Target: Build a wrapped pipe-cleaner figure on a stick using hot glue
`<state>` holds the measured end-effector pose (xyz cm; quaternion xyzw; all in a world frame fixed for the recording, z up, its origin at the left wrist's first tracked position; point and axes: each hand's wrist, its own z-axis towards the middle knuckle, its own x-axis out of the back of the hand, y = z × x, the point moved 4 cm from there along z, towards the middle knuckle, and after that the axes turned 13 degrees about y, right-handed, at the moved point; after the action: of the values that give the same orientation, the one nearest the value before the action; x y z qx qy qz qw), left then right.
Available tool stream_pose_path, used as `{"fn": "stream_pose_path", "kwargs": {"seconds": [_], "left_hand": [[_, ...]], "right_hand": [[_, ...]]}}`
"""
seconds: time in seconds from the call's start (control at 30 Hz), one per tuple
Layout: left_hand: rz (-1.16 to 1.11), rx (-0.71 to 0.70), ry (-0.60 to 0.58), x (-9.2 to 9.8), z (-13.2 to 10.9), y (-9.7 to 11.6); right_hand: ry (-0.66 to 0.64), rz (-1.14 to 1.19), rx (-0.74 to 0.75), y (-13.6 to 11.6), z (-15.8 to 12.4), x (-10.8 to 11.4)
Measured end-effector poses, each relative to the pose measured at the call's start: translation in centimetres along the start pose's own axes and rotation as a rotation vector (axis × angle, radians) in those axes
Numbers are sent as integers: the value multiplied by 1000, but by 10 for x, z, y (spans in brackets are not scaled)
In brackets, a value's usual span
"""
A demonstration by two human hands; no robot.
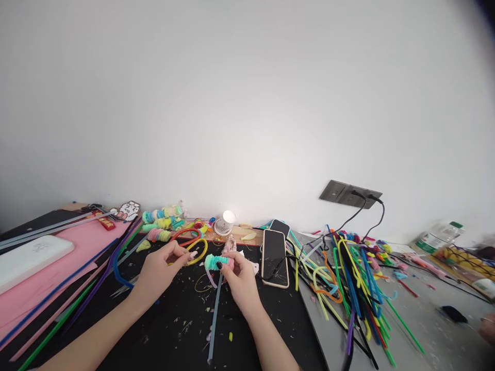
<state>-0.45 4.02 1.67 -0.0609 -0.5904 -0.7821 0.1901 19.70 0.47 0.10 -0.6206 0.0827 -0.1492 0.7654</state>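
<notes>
Right hand [240,278] holds one fuzzy coil [212,261], lilac tail [211,279] hanging; left hand [162,265] narrowly pinched, contents unclear; wound coils [164,213] lie beyond; loose pipe cleaners [345,265] unwound

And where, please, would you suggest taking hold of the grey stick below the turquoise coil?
Probably pinch the stick by its lower end, from the wearer's side: it is slim and straight, that end is bare and nearest, the other runs up to the coil.

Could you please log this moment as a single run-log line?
left hand: fingertips close together, contents unclear | right hand: holding green-and-pink pipe-cleaner coil | nearby: smartphone, paper cup
</notes>
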Motion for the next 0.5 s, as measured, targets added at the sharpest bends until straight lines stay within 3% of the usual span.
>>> {"fn": "stream_pose_path", "kwargs": {"seconds": [0.13, 0.5], "left_hand": [[140, 9, 8, 2, 3, 2], [143, 34, -45, -2, 4, 3]], "right_hand": [[9, -13, 13, -1, -2, -1], [29, -71, 48, 1, -5, -3]]}}
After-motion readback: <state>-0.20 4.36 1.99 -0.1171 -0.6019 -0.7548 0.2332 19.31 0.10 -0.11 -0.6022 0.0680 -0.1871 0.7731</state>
